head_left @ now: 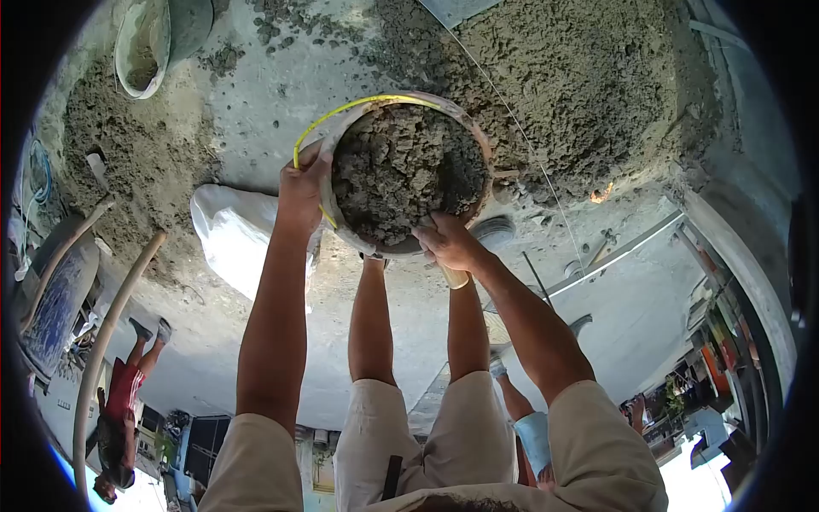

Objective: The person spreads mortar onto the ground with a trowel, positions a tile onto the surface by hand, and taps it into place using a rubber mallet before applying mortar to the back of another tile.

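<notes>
Grey wet mortar [401, 171], heaped in a round pan [480, 136]; held up between both hands. Clamped left hand [300, 189] on yellow-edged rim, closed right hand [448, 243] over near rim. Lay beyond the grip: loose mortar heap [589, 77]; just outside the left hand, white sack [235, 235].

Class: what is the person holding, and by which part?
A round pan full of wet grey mortar, gripped by its rim: left hand on one side, right hand on the near edge.
</notes>
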